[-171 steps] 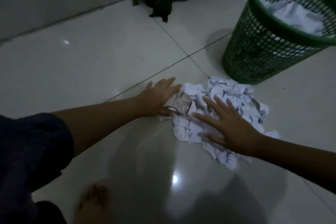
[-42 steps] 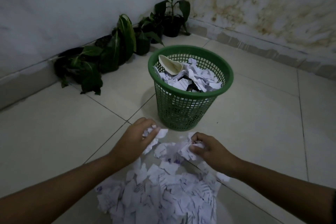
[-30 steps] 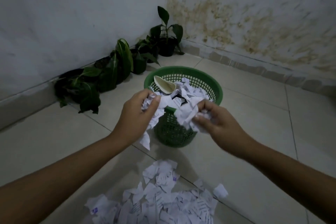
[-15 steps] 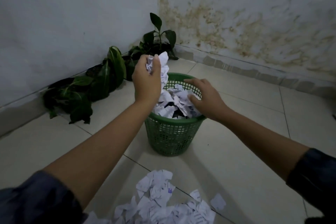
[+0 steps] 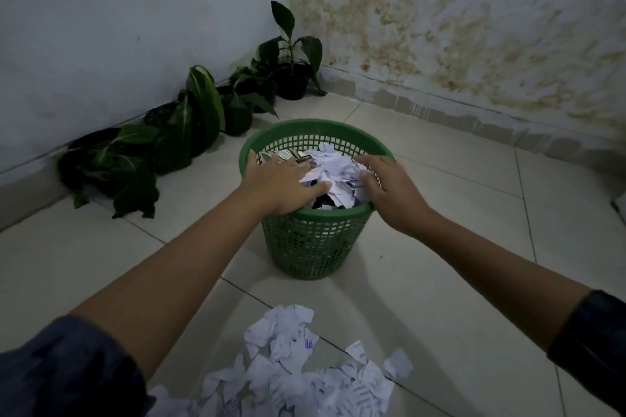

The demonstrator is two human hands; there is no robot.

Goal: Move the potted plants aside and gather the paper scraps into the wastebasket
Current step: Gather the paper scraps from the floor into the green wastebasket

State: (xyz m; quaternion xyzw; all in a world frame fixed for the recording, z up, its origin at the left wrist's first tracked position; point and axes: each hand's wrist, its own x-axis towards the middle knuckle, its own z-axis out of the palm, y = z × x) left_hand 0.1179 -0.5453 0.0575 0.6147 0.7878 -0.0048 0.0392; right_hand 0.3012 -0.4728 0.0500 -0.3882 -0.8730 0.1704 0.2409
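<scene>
A green mesh wastebasket (image 5: pixel 311 240) stands on the tiled floor, filled to the rim with white paper scraps (image 5: pixel 333 173). My left hand (image 5: pixel 281 184) lies flat on the scraps at the basket's left side, fingers spread. My right hand (image 5: pixel 389 186) rests palm down on the scraps at the right rim, fingers apart. Neither hand grips anything. A pile of loose paper scraps (image 5: pixel 294 372) lies on the floor near me. Several potted plants (image 5: pixel 189 125) line the left wall into the corner.
Stained walls meet in the corner behind the basket, where one upright potted plant (image 5: pixel 291 74) stands. Bare tiled floor (image 5: pixel 474 213) stretches to the right of the basket and between the basket and the plants.
Both hands lifted scraps from the floor pile, carried them over the basket and let them go. My left hand has come down from above the rim onto the heap.
</scene>
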